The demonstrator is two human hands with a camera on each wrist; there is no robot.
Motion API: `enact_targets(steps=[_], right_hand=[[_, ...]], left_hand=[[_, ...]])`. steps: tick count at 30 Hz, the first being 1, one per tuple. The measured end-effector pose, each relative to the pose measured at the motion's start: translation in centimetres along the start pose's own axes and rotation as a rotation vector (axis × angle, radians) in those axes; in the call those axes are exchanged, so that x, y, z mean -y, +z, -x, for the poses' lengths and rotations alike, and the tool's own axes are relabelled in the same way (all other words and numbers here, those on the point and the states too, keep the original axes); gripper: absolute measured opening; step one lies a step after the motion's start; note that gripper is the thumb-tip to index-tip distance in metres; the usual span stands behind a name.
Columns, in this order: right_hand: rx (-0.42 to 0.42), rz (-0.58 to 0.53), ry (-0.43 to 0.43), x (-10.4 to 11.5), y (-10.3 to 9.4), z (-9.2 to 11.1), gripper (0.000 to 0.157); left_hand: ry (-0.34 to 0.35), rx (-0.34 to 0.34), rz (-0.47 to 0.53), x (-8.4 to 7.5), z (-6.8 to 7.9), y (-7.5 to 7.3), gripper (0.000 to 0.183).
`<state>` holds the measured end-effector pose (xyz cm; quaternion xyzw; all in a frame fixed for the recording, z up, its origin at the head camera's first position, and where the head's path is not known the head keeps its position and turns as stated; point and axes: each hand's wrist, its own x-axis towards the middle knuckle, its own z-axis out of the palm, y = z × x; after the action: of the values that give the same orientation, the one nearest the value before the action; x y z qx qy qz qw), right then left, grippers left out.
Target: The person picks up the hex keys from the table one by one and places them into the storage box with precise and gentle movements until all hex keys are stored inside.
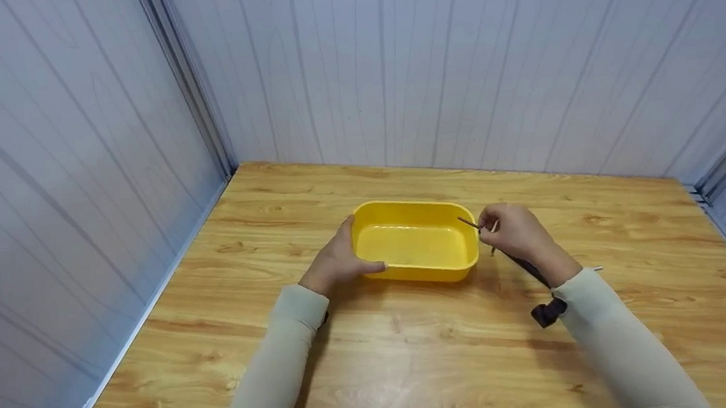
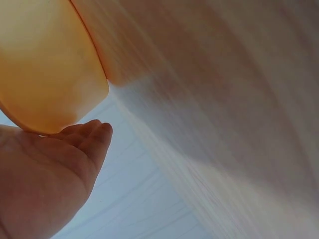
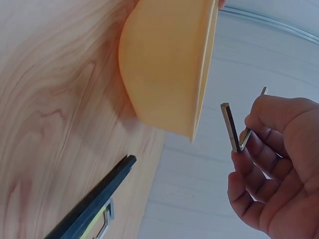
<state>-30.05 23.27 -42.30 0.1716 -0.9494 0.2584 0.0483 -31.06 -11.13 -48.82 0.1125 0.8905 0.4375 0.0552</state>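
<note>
A yellow plastic tub (image 1: 418, 277) stands on the wooden table, its inside bare in the head view. My left hand (image 1: 340, 258) grips the tub's left end, thumb along the near side and fingers against the outer wall. In the left wrist view the fingers (image 2: 94, 139) press on that wall. My right hand (image 1: 515, 230) pinches a small L-shaped hex key (image 3: 231, 127) between thumb and fingers, just beyond the tub's right end. One arm of the key points over the tub's rim in the head view.
Below my right hand on the table lies a long dark tool (image 3: 94, 199) with a yellow-green strip and a bent metal piece (image 3: 105, 219) beside it. My right forearm partly covers them in the head view. Pale panel walls (image 1: 390, 63) border the table (image 1: 403, 358).
</note>
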Motion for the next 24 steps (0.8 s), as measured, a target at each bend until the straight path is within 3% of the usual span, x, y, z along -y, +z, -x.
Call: enact_targets(steps=[5, 24], right_hand=[[0.014, -0.025, -0.006, 0.9, 0.6, -0.8, 0.01], [0.037, -0.108, -0.014, 2.1, 4.3, -3.1, 0.008]], left_hand=[[-0.018, 0.003, -0.015, 0.1, 0.1, 0.0, 0.127], [0.019, 0.001, -0.022, 0.4, -0.2, 0.1, 0.125]])
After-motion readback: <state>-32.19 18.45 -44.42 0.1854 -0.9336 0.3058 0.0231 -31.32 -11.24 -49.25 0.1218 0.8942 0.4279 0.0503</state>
